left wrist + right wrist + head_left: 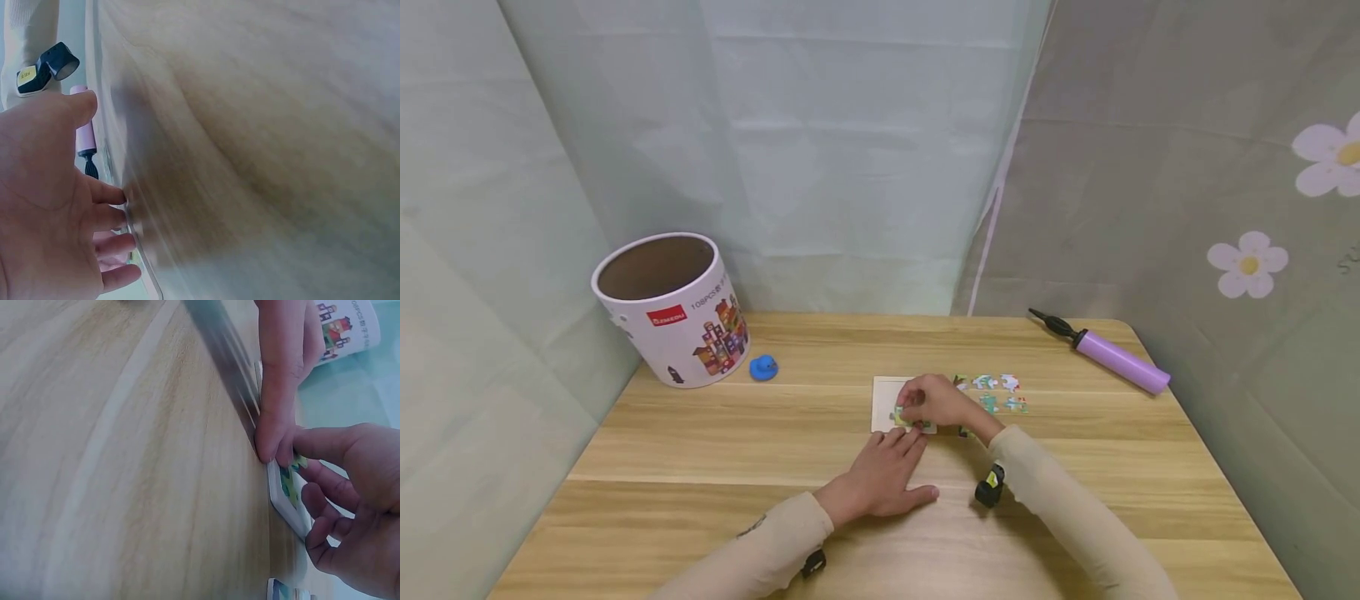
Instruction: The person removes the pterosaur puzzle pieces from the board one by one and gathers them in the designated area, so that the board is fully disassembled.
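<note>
Mid-worktop, toward the far edge: your right hand (934, 402) pinches a green puzzle piece (901, 419) and holds it down on the near edge of the white puzzle board (884, 392), fingers (325, 506) curled over it from the right side. The piece lies directly under those fingertips, not apart from them; in the right wrist view its green print shows just beyond the thumb tip. Your left hand (880, 479) lies flat on the worktop (700, 467), fingers (275, 434) straight, holding nothing, tips butted against the board's near edge (bracing it, by the look of it). So the left comes at the board from the near side, the right from the right; the right is the hand actually on the piece.

The loose pieces (1000, 393) lie just right of the board, beside the right hand and closer to it than to the left. Further off: the open puzzle tub (673, 321) at the far-left corner w/ a small blue toy (763, 367) beside it, and a purple hand pump (1112, 357) toward the far-right corner, lying diagonal.
</note>
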The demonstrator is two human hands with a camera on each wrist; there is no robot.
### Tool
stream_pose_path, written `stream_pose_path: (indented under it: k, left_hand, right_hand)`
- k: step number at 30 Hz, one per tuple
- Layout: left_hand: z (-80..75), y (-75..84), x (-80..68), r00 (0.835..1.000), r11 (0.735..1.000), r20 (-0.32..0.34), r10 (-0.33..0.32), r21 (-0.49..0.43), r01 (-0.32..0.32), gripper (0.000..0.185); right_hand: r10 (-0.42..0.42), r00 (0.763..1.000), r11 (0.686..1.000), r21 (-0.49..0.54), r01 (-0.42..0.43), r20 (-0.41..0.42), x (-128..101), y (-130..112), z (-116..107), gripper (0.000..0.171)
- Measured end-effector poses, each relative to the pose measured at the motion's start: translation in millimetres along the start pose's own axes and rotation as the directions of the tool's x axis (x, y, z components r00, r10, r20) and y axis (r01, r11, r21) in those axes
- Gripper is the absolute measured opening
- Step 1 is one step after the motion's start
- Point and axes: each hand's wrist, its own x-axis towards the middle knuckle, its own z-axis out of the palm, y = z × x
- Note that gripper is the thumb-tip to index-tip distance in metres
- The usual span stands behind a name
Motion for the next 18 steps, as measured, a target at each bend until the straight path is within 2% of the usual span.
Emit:
stream_pose_path:
  k: [8,18]
  left_hand:
    - [-1.5,-1.2,0.4,1.000,0.999,0.002,-0.005,-0.040,0.005,0.083]
    - [-4.5,-6.7,2.6,1.000,0.997,0.025,0.018,-0.081,-0.016,0.081]
  right_hand:
    - [0.022,0.998,0.996,0.082,-0.018,-0.053,-4,3,-3,0.005]
    - [0.029,0.993,0.998,0.067,-0.021,-0.114,-20,9,-23,0.008]
